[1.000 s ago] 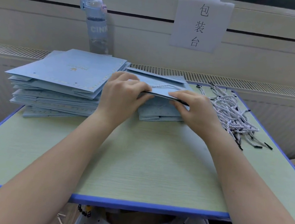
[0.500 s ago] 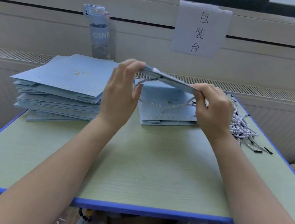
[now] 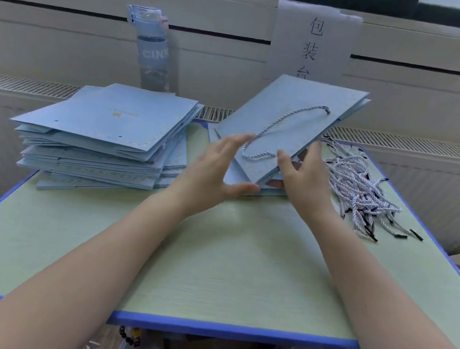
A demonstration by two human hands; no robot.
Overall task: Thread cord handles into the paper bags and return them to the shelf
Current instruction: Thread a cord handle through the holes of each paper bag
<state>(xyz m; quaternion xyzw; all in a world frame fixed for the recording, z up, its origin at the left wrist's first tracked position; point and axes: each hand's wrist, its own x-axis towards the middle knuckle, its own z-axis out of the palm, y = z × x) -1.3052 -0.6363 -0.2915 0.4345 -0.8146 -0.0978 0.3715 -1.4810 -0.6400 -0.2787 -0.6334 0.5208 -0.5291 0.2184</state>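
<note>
At 12 o'clock my right hand (image 3: 302, 178) grips the flat light-blue paper bag (image 3: 284, 117), one twisted grey cord handle (image 3: 276, 129) threaded, left hand (image 3: 214, 172) spread open; the 10 o'clock bag stack (image 3: 105, 127) looks unthreaded.

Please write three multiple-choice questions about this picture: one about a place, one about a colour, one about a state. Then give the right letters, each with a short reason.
1. Where does the pile of loose cords lie?
A) under the table
B) on the right side of the table
C) on the windowsill

2. What colour is the held bag?
A) red
B) light blue
C) black

3. How is the left hand?
A) open
B) clenched in a fist
C) pinching a cord

Answers:
1 B: the cords lie on the tabletop, right of the right hand.
2 B: its face is pale blue.
3 A: its fingers are spread and grip nothing.
</note>
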